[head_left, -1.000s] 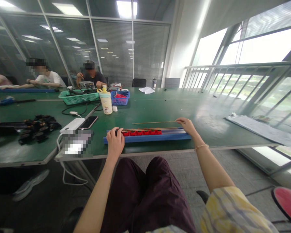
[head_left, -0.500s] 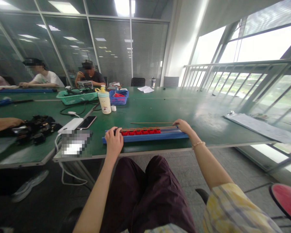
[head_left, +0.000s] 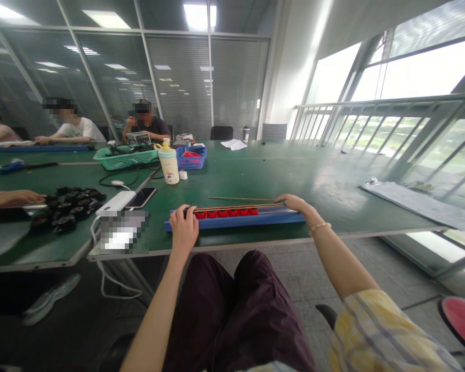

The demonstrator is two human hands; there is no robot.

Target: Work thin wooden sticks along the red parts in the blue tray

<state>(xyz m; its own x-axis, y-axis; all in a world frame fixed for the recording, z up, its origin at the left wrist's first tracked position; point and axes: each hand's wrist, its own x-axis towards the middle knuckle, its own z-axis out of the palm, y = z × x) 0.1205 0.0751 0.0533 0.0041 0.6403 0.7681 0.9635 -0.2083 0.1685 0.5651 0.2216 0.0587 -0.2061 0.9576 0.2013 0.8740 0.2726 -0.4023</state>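
Note:
A long blue tray (head_left: 251, 220) lies along the near edge of the green table (head_left: 279, 175). A row of red parts (head_left: 227, 212) sits in its left half, with thin rods running along its top. My left hand (head_left: 184, 228) rests curled on the tray's left end, beside a small black part. My right hand (head_left: 296, 203) lies over the tray's right end, fingers closed on the end of a thin rod (head_left: 242, 199) that stretches left just behind the tray.
A phone (head_left: 141, 197), a white power bank (head_left: 115, 203) and a cup (head_left: 169, 164) stand at left. Green (head_left: 124, 156) and blue (head_left: 192, 157) baskets sit further back. Black parts (head_left: 67, 206) lie near a co-worker's hand (head_left: 27, 197). A clipboard (head_left: 414, 204) lies right. People sit far left.
My right hand has drawn the thin rod slightly closer to the tray. A co-worker's hand at the left has come into view by the black parts.

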